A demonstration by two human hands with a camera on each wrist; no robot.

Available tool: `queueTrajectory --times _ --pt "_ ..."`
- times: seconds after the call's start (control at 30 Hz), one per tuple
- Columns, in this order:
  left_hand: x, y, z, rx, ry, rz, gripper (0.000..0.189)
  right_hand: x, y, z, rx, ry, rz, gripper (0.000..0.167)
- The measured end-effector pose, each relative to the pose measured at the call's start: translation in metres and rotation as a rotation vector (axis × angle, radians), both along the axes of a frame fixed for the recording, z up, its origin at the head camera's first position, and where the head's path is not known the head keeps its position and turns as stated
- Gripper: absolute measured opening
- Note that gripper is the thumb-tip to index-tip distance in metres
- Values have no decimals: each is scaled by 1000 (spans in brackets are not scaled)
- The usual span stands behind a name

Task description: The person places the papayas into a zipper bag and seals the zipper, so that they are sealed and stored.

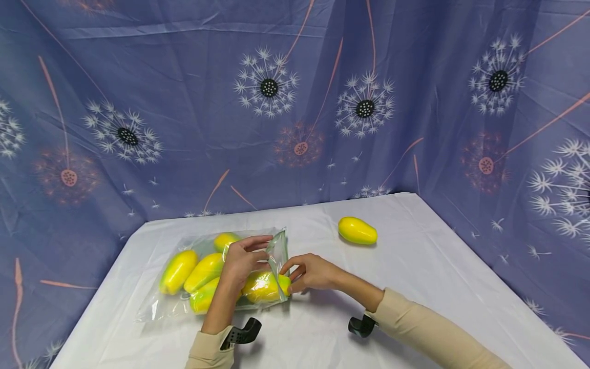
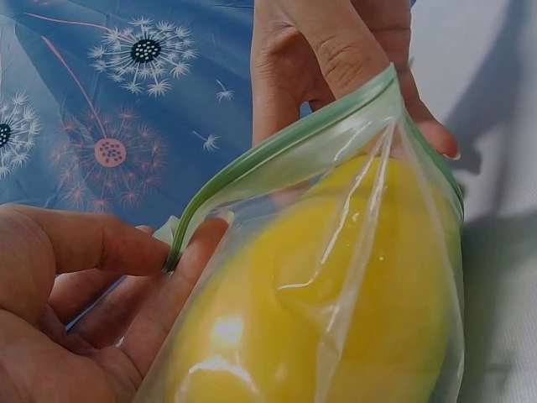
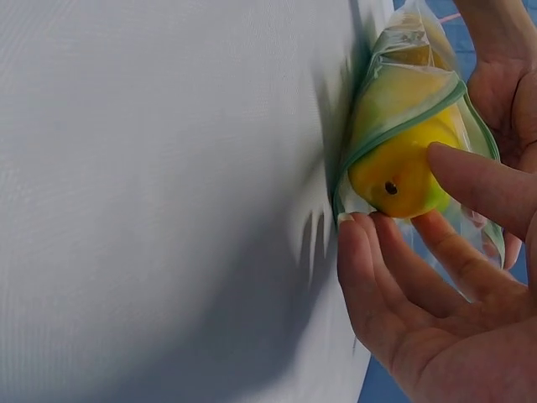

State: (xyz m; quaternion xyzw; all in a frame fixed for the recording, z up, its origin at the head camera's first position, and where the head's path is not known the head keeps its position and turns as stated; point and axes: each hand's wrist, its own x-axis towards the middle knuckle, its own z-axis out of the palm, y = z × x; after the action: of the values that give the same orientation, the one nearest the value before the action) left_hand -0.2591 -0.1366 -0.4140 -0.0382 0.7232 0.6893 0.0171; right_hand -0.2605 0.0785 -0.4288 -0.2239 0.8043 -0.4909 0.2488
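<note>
A clear zip bag (image 1: pixel 152 302) with a green-edged mouth lies on its side, its opening facing right. Several yellow-green papayas (image 1: pixel 178 271) are inside it. My left hand (image 1: pixel 239 261) pinches the bag's rim between thumb and finger, as the left wrist view shows. At the mouth, one papaya (image 3: pixel 411 172) sits mostly inside the bag, its dark-spotted end sticking out. My right hand (image 1: pixel 315 271) holds that end, thumb on one side and fingertips on the other. Another papaya (image 1: pixel 357 230) lies outside the bag, farther back on the right.
A white cloth covers the table (image 1: pixel 415 266). Behind it and at its sides hangs a blue curtain (image 1: pixel 193 113) with dandelion prints. Black wrist cameras (image 1: pixel 241 333) sit at both sleeve cuffs, close above the tabletop.
</note>
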Motion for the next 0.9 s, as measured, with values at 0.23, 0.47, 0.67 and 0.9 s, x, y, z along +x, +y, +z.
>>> queueTrajectory --times 0.23,0.47,0.67,0.9 --pt "0 0 -1 20 8 -5 42 -1 5 0 5 12 13 40" --pt "1 0 -1 25 1 -5 43 -4 18 5 25 37 -3 47" --pt "1 0 0 35 -14 -4 43 -14 41 16 79 76 -51 55" --pt "0 0 0 50 -21 -6 44 -25 72 39 87 129 -128 61"
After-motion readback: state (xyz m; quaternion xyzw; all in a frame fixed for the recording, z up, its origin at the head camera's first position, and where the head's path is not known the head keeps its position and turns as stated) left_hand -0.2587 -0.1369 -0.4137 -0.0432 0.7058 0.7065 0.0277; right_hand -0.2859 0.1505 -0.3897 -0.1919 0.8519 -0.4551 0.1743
